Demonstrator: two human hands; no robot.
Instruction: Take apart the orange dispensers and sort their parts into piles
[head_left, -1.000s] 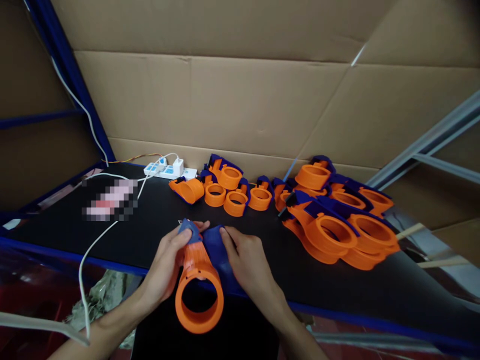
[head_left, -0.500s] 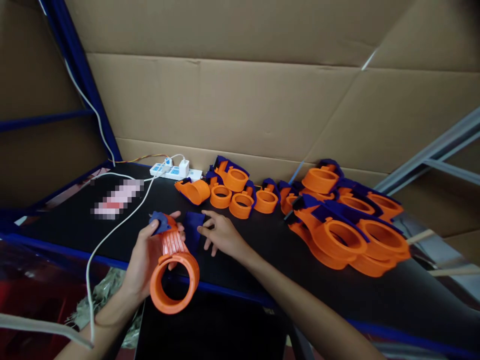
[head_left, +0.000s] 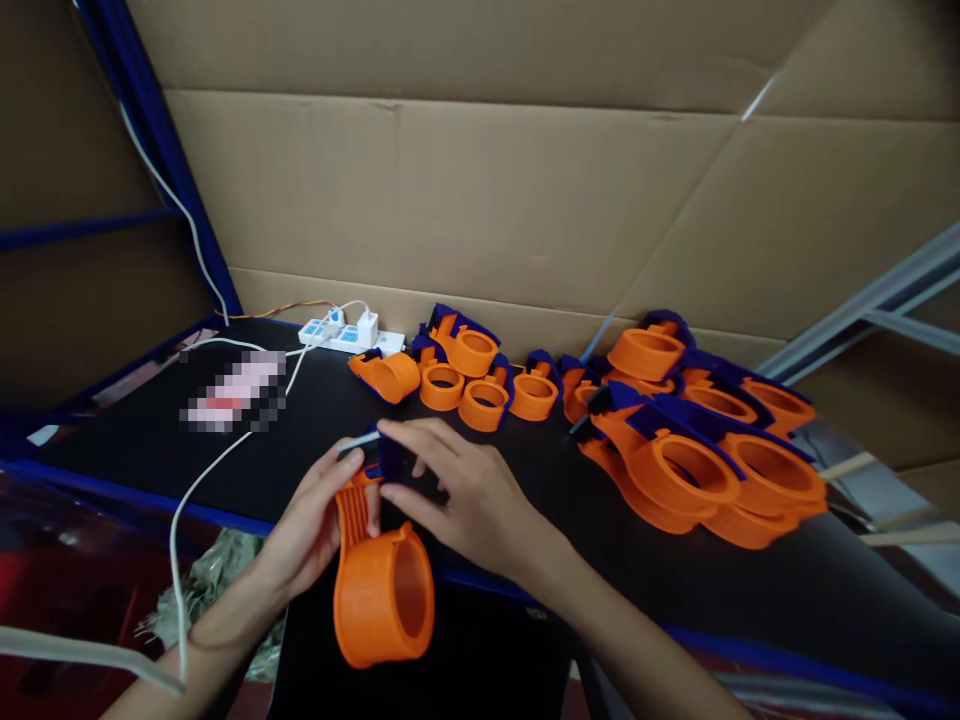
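My left hand [head_left: 311,515] is closed around the ribbed neck of an orange tape dispenser [head_left: 371,605], below its cutter end. The dispenser's round hub hangs down over the table's front edge, turned partly sideways. A pale toothed strip [head_left: 360,441] shows at its top, by my left thumb. My right hand [head_left: 476,490] has its fingers bent around a dark blue piece [head_left: 391,456] at the dispenser's head. The right fingers hide part of that piece, so how it sits on the dispenser cannot be made out fully.
Several orange and blue tape dispensers [head_left: 487,400] stand along the cardboard wall [head_left: 450,190]. A larger pile of dispensers [head_left: 694,470] lies to the right. A white power strip [head_left: 349,337] with cables sits at the back left. One white cable [head_left: 178,540] runs across the black table's left side.
The dispenser has turned in my left hand, its hub now facing right and hanging lower. My right hand has moved the blue piece left, up against the dispenser's head.
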